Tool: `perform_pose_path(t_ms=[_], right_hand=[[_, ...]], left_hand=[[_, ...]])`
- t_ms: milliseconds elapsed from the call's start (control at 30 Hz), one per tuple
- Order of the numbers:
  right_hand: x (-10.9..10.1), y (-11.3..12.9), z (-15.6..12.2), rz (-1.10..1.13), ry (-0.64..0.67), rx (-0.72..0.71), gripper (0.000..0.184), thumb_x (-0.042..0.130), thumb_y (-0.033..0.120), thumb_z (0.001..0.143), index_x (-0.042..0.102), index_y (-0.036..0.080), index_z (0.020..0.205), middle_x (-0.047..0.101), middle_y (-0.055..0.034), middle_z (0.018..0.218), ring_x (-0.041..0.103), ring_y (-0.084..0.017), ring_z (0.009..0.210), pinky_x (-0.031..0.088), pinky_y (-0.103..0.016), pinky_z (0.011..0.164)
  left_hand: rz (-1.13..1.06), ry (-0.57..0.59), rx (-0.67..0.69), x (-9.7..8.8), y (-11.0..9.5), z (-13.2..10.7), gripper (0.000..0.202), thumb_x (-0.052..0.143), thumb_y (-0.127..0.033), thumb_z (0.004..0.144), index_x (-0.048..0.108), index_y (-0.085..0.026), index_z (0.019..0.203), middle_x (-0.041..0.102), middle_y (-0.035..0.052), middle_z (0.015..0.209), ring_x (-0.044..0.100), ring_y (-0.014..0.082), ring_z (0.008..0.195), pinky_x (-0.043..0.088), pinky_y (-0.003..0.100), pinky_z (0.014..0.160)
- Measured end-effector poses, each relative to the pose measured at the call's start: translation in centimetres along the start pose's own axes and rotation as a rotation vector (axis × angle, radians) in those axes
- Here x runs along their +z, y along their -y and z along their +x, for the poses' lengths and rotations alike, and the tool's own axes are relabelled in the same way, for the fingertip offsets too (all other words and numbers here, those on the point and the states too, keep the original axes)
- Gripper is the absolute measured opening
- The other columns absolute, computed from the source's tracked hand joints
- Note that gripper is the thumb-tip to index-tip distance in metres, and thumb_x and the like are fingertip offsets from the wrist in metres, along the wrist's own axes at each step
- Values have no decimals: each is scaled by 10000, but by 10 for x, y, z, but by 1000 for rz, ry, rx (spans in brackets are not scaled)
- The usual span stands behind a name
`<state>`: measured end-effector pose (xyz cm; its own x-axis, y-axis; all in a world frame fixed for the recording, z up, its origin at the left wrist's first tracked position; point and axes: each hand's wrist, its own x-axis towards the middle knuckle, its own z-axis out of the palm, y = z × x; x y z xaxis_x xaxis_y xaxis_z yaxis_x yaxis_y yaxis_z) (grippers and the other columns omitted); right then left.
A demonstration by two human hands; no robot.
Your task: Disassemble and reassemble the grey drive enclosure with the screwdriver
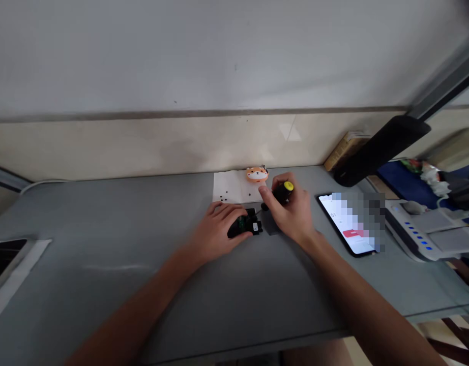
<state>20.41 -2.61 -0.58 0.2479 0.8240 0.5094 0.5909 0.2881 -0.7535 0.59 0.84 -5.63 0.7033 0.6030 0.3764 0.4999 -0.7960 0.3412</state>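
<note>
From the head view, I have the left hand (215,231) curled over a small black device (244,226), its fingers closed on it and pressing it to the grey surface (105,229). The right hand (291,208) grips a yellow-capped screwdriver (283,193), fingers closed round the handle, with the tip just beside the device. Behind them lies a paper sheet (227,183) dotted with tiny dark screws (226,195), as far as I can tell, and an orange animal figure (257,174) sits at its far edge. A phone (343,226) lies to the right.
</note>
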Motion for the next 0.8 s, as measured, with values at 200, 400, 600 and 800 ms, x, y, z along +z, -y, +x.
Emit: perform_pose_path(t_ms=[200, 400, 600, 800], right_hand=[[0, 0, -3, -30, 16, -14, 344, 671, 552, 868, 511, 250, 831, 540, 54, 630, 438, -110, 514, 344, -261, 533], [0, 3, -3, -38, 65, -18, 347, 667, 577, 864, 533, 257, 857, 575, 43, 643, 473, -123, 518, 363, -268, 547], [2, 6, 2, -49, 154, -37, 369, 625, 610, 886, 538, 254, 845, 582, 35, 654, 462, -124, 525, 356, -272, 551], [10, 14, 16, -44, 276, -100, 365, 612, 587, 903, 513, 248, 812, 562, 35, 651, 440, -122, 547, 342, -278, 570]], left_hand=[[23, -12, 9, 2, 1, -1, 254, 716, -382, 924, 622, -242, 1114, 738, 61, 1203, 683, 265, 1130, 471, 472, 1063], [-11, -29, 16, 3, 1, -1, 198, 695, -371, 931, 642, -243, 1072, 751, 59, 1141, 689, 267, 1114, 460, 482, 1078], [-22, -37, 19, 5, 1, -1, 197, 699, -398, 933, 658, -239, 1043, 746, 63, 1169, 687, 273, 1129, 456, 492, 1083], [24, -45, 68, 5, 1, -2, 189, 685, -401, 955, 671, -232, 1041, 753, 66, 1157, 682, 265, 1158, 466, 475, 1071]])
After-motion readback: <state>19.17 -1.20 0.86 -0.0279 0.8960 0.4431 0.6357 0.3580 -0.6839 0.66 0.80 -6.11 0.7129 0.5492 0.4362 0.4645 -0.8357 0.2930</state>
